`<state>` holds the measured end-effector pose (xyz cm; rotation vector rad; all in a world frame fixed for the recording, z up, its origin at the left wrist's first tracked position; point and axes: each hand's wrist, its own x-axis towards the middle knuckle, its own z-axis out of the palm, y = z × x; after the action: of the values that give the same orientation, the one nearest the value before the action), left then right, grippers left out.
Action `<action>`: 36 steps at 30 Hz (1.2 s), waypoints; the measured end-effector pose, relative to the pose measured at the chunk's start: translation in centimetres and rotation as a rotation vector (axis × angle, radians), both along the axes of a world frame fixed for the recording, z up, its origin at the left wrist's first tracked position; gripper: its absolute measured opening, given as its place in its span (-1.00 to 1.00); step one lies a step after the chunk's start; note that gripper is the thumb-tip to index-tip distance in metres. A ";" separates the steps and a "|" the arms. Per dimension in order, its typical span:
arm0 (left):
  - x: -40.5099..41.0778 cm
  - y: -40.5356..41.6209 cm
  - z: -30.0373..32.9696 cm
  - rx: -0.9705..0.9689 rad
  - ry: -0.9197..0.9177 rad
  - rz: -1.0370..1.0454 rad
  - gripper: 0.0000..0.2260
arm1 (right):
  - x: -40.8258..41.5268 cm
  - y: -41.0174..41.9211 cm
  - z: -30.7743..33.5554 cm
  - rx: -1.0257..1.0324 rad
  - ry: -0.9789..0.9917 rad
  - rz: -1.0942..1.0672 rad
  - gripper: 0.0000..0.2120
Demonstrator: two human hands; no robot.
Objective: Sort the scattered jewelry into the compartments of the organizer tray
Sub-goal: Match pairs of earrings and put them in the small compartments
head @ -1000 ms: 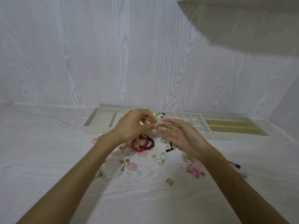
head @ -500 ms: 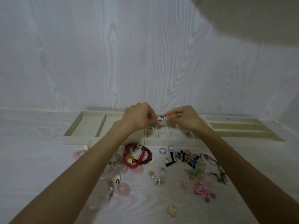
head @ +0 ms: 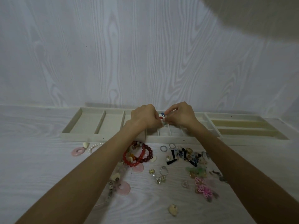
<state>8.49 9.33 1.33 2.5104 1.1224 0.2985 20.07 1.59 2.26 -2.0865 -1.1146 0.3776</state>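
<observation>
A long cream organizer tray (head: 103,136) lies against the wall. Both hands meet over its small middle compartments. My left hand (head: 143,117) and my right hand (head: 181,115) have curled fingers and pinch a small pale piece of jewelry (head: 163,122) between them, just above a compartment; its shape is too small to tell. A red, white and blue bead piece (head: 161,116) shows in the gap between the hands. Scattered jewelry lies in front of the tray: red bead bracelets (head: 142,156), silver rings (head: 163,148), a pink knot ornament (head: 203,187).
Pink stone discs (head: 78,151), a pearl strand (head: 94,146), black bar earrings (head: 172,158), a green piece (head: 197,171) and a small shell (head: 173,209) lie on the white wood-grain table. The tray's wide left compartments (head: 86,122) and long right slots (head: 239,125) hold nothing visible.
Both hands moved from above the jewelry pile forward to the tray's middle compartments, carrying the small piece. The camera tilted down, showing more of the scattered pieces.
</observation>
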 end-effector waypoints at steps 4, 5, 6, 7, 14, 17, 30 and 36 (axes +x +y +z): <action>0.4 0.5 0.0 -0.082 0.043 -0.019 -0.75 | -0.2 0.3 -0.2 -0.015 -0.090 0.020 -0.84; 0.5 0.4 0.1 -0.073 0.057 -0.014 -0.73 | -0.3 0.4 -0.3 -0.021 -0.117 0.017 -0.84; 0.7 0.3 0.1 -0.057 0.074 -0.005 -0.72 | -0.3 0.5 -0.3 -0.025 -0.137 0.015 -0.84; 0.8 0.2 0.2 -0.036 0.092 0.002 -0.73 | -0.4 0.6 -0.3 -0.030 -0.154 0.014 -0.84; 1.2 0.1 1.0 -0.047 0.149 0.012 -0.77 | -0.2 0.9 -0.6 -0.047 -0.231 0.025 -0.88; 0.6 0.4 1.3 -0.059 0.127 -0.006 -0.85 | -0.1 0.9 -0.2 -0.072 -0.221 0.028 -0.90; -4.5 -7.3 1.9 -0.167 -0.094 -0.357 -0.88 | -0.2 -12.2 3.1 -0.142 -0.089 0.254 -0.91; -3.8 -11.3 0.0 -0.083 0.017 -0.467 -0.79 | -0.2 -17.6 -0.8 -0.166 -0.358 0.259 -0.85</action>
<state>4.65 -2.02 1.32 2.6070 0.5129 0.0985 19.86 -16.00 1.50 -2.2147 -1.6220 0.2282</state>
